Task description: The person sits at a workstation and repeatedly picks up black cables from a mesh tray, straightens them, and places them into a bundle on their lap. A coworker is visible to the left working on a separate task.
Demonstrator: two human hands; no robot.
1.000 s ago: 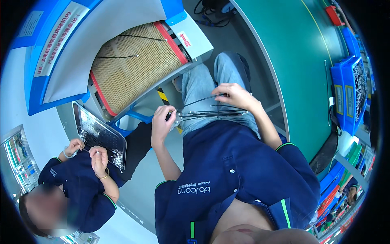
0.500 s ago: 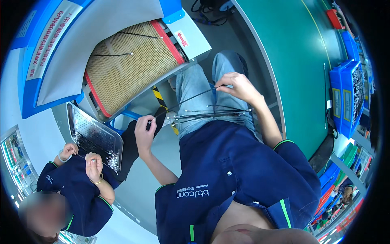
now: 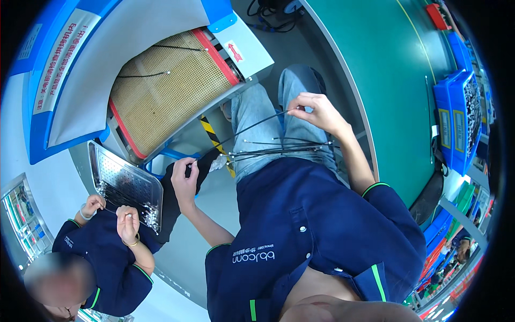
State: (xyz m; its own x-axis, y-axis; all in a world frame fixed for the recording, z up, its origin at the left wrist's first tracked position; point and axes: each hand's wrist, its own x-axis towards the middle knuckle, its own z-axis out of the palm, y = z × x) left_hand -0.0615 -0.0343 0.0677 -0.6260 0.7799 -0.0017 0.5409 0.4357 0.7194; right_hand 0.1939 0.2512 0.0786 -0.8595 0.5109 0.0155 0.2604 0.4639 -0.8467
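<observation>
The bare left hand [image 3: 184, 181] sits farther left than before — its fingertips and those of the bare right hand [image 3: 317, 111] pinch a thin, straight black cable [image 3: 256, 126], slanting above pale-blue denim trousers [image 3: 257, 104].

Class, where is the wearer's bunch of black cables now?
Just right of centre in the head view, the bunch of black cables lies across the jeans, between the navy shirt and the single cable held by the left hand and right hand.

Black cable [image 3: 259, 125]; yellow-black striped tape [image 3: 211, 132]; green tabletop [image 3: 386, 91]; tan gridded belt [image 3: 171, 99].
</observation>
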